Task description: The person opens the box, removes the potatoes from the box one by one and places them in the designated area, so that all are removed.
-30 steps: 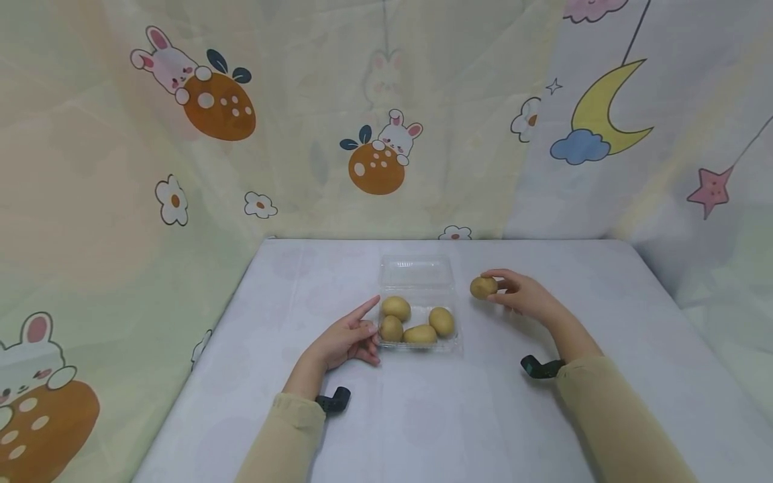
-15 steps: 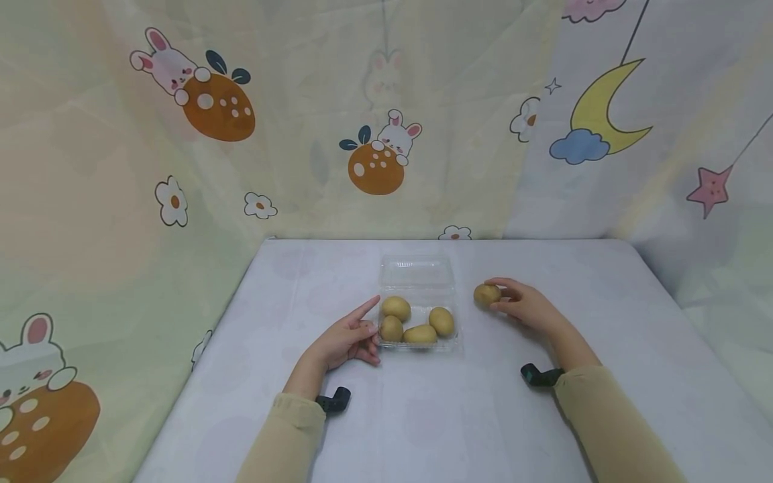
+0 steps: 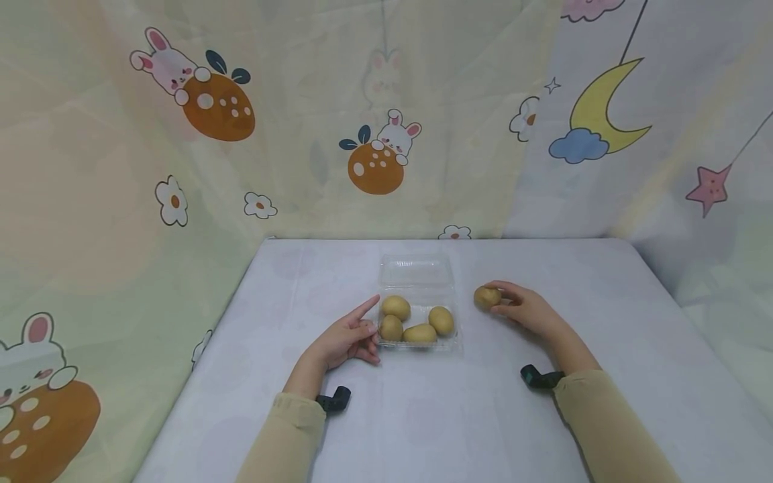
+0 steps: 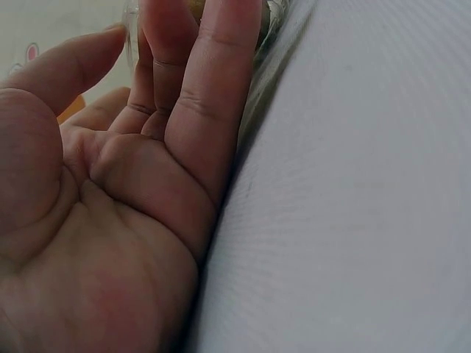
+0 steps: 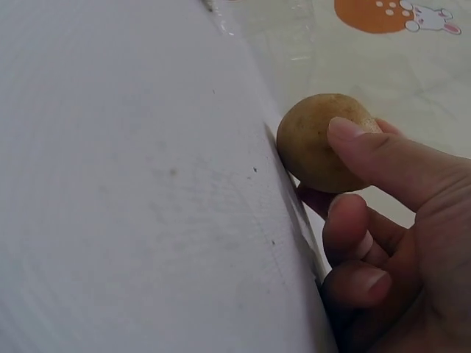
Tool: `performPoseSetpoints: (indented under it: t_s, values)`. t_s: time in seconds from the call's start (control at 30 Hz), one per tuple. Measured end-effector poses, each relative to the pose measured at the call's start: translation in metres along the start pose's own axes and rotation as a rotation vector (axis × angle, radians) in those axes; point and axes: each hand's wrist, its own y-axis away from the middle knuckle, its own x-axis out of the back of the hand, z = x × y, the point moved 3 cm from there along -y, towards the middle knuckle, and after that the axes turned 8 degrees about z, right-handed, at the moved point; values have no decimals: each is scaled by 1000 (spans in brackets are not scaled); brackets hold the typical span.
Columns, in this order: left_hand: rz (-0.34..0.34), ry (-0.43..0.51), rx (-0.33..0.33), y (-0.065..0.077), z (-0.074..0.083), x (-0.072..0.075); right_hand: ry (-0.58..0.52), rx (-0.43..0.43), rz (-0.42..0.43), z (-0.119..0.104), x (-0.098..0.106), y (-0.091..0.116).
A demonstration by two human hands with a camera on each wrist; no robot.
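Observation:
In the head view, a clear plastic clamshell box (image 3: pixel 417 272) lies on the table with its lid folded back. Several yellow-brown potatoes sit inside, among them one potato (image 3: pixel 441 321) at the right and one potato (image 3: pixel 395 307) at the back left. My left hand (image 3: pixel 341 341) rests against the box's left side, index finger extended along it and the other fingers loosely bent. To the right of the box, my right hand (image 3: pixel 522 310) holds another potato (image 5: pixel 316 143) between thumb and fingers, at or just above the tabletop.
White cloth covers the table (image 3: pixel 417 422). Behind it hangs a patterned curtain (image 3: pixel 290 121) with rabbits, flowers and a moon. A black wrist camera (image 3: pixel 335 400) sits on the left wrist, and another black camera (image 3: pixel 539 377) on the right.
My right hand has come down and slightly toward me and to the right with its potato, mostly in the first half second. My left hand and the box stay put.

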Motion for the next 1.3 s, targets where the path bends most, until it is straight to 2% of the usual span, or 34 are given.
performPoseSetpoints:
  t_s: [0.23, 0.57, 0.87, 1.3]
  values:
    - [-5, 0, -1, -1, -1, 1, -26, -3, 18, 9, 2, -1]
    - [-7, 6, -2, 0, 0, 1, -57, 4, 26, 7, 3, -1]
    - [-2, -2, 4, 0, 0, 1, -47, -48, 19, 3, 4, 3]
    - [-7, -3, 2, -2, -1, 2, -62, -66, 11, 4, 4, 1]
